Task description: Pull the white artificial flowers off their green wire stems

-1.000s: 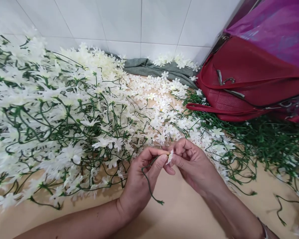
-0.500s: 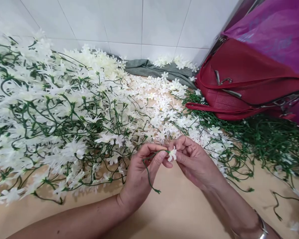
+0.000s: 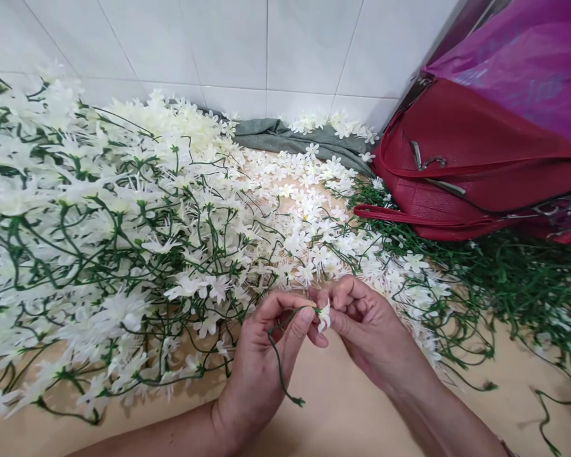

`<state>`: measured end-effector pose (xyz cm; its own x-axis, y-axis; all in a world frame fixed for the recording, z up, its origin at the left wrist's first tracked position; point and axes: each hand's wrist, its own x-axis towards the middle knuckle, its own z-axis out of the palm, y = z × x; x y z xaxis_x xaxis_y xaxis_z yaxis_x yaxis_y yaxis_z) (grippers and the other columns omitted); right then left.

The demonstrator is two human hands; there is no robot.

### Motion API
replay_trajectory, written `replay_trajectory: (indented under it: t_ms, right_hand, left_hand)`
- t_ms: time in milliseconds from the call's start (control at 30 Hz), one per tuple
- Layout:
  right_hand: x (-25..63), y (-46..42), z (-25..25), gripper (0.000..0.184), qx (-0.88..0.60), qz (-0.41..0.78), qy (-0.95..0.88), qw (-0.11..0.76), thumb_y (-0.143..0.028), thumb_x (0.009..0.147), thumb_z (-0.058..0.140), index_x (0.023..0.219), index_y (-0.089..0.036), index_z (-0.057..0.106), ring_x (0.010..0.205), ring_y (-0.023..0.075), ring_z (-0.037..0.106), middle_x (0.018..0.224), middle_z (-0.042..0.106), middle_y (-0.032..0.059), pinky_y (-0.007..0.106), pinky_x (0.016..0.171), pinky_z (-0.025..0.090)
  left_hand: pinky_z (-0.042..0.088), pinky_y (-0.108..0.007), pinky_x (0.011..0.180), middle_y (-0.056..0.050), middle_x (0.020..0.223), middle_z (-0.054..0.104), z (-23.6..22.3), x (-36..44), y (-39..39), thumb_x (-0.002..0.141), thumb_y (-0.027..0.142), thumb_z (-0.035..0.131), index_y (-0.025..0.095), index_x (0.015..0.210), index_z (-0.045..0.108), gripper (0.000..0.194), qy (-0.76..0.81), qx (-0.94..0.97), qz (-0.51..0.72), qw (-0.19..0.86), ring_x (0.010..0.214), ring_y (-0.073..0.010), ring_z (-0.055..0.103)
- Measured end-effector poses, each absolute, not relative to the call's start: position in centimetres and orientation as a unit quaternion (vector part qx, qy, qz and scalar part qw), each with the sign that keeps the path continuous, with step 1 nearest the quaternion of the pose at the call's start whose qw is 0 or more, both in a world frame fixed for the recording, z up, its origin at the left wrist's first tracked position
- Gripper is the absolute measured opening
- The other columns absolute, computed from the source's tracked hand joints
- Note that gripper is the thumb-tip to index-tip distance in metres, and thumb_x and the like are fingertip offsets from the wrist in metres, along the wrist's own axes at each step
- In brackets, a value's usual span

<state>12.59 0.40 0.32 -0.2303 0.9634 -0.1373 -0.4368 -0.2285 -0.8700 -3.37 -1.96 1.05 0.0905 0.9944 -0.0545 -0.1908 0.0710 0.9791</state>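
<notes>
My left hand [image 3: 266, 355] pinches a thin green wire stem [image 3: 280, 374] that loops down past its palm. My right hand [image 3: 366, 330] pinches a small white artificial flower [image 3: 323, 315] against the stem's top end. Both hands meet low in the middle, above the tan floor [image 3: 342, 406]. Just behind them lies a spread of loose white flower heads [image 3: 309, 216]. A big heap of white flowers on green stems [image 3: 99, 222] fills the left side.
A red leather handbag [image 3: 466, 165] lies at the right against a purple bag [image 3: 528, 57]. Bare green stems [image 3: 504, 279] are piled in front of it. A grey-green cloth [image 3: 276, 134] lies by the white tiled wall [image 3: 266, 44].
The view has shifted slightly; both hands stay together, the flower now sits a little lower against the stem tip, and the fingers have adjusted their pinch.
</notes>
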Motion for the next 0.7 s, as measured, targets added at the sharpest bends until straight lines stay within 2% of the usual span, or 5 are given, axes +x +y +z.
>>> replay_trajectory:
  t_ms: [300, 433, 567, 700]
  right_hand:
    - [12.53, 0.23, 0.16, 0.024, -0.381, 0.698, -0.368, 0.482, -0.024, 0.083, 0.085, 0.079, -0.022, 0.061, 0.069, 0.0109, 0.063, 0.076, 0.064, -0.0043, 0.024, 0.069, 0.048]
    - [12.62, 0.20, 0.05, 0.016, -0.348, 0.709, -0.383, 0.478, -0.025, 0.088, 0.082, 0.089, -0.023, 0.066, 0.057, 0.0082, 0.061, 0.075, 0.066, -0.0049, 0.024, 0.063, 0.046]
    - [12.66, 0.22, 0.17, 0.015, -0.349, 0.692, -0.418, 0.474, -0.026, 0.087, 0.082, 0.096, -0.022, 0.071, 0.063, 0.0110, 0.065, 0.072, 0.068, -0.0034, 0.026, 0.068, 0.049]
    - [12.66, 0.08, 0.05, 0.017, -0.380, 0.661, -0.427, 0.487, -0.030, 0.083, 0.086, 0.091, -0.021, 0.073, 0.065, 0.0130, 0.064, 0.074, 0.071, -0.0011, 0.028, 0.067, 0.050]
  left_hand:
    - [0.051, -0.023, 0.072, 0.003, 0.065, 0.069, 0.97, -3.10, -1.86, 0.099, 0.036, 0.066, 0.020, 0.089, 0.064, 0.020, 0.445, 0.433, 0.497, 0.606, 0.066, -0.0120, 0.068]
    - [0.051, -0.024, 0.076, 0.003, 0.068, 0.070, 1.00, -3.05, -1.90, 0.101, 0.038, 0.063, 0.020, 0.091, 0.062, 0.021, 0.429, 0.428, 0.489, 0.627, 0.067, -0.0117, 0.068]
    - [0.050, -0.025, 0.074, 0.003, 0.067, 0.065, 1.02, -3.17, -1.85, 0.099, 0.039, 0.066, 0.019, 0.089, 0.062, 0.023, 0.426, 0.435, 0.511, 0.606, 0.068, -0.0127, 0.064]
    - [0.049, -0.025, 0.072, 0.003, 0.066, 0.063, 1.06, -3.18, -1.83, 0.098, 0.039, 0.066, 0.019, 0.088, 0.062, 0.023, 0.423, 0.436, 0.515, 0.605, 0.066, -0.0128, 0.062]
